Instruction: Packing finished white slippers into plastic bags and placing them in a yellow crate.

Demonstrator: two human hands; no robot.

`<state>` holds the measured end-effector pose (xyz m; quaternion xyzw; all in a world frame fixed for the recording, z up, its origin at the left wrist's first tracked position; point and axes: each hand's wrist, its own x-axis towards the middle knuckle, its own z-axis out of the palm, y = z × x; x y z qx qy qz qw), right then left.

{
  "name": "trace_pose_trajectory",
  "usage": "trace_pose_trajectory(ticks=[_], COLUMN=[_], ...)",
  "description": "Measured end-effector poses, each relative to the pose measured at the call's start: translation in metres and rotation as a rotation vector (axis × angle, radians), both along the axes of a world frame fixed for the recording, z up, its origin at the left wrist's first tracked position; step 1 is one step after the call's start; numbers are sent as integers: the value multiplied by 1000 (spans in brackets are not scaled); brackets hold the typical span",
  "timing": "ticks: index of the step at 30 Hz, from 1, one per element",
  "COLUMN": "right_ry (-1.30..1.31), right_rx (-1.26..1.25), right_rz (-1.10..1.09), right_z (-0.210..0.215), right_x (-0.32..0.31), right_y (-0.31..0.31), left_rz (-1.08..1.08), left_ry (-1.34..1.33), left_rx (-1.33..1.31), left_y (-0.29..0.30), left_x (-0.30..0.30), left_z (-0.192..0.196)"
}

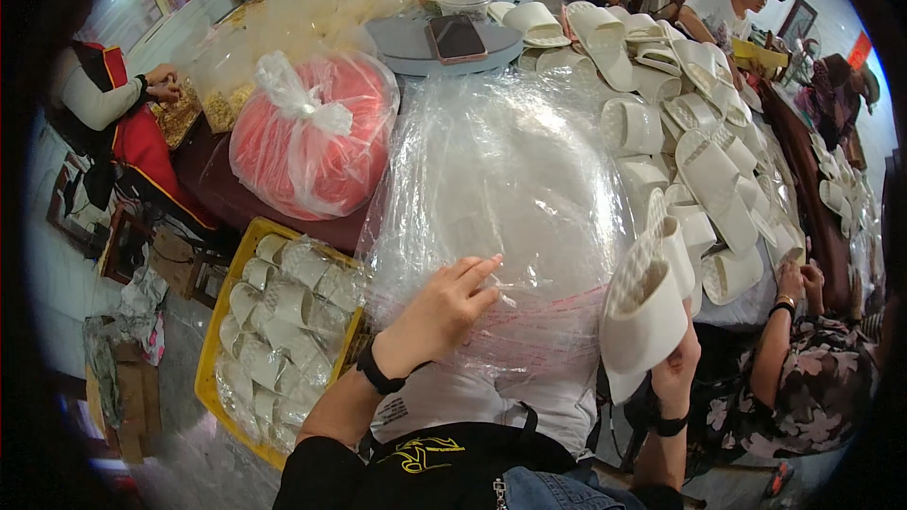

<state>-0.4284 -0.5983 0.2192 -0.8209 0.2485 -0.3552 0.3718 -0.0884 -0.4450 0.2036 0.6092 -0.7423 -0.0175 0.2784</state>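
A pile of clear plastic bags (501,179) lies flat in front of me, its near edges marked with red print. My left hand (442,310) rests over the near end of the pile, fingers curled and thumb drawn in, pinching the edge of a bag. At the right, my right hand (675,366) is closed around a pair of white slippers (644,307), held upright with the ribbed soles and wide straps showing. The slippers are beside the bag pile and partly cover my right fingers.
Loose white slippers (713,170) are heaped on the right. A yellow crate (210,345) of bagged slippers stands at lower left. Beyond are a tied bag of red items (316,146) and a grey round stand (392,42) bearing a phone (456,39). Other people sit around the table.
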Motion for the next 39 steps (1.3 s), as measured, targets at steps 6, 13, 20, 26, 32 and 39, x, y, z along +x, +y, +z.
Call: trace_pose_trajectory(ticks=[6, 13, 20, 26, 32, 39], right_ry=[201, 321, 374, 357, 403, 342], right_rx=[-165, -175, -300, -365, -469, -391], right_rz=[303, 447, 388, 346, 191, 189], right_z=[47, 49, 50, 51, 38, 8], right_x=[33, 38, 75, 86, 117, 190], right_y=[40, 49, 40, 17, -5, -52], left_rz=[180, 208, 273, 126, 88, -60], left_ry=[49, 117, 77, 127, 113, 157], left_rx=[-187, -330, -204, -185, -166, -172], left_y=[-1, -21, 7, 1, 1, -3], left_x=[-6, -27, -28, -41, -45, -54], left_z=[-23, -7, 14, 22, 25, 37])
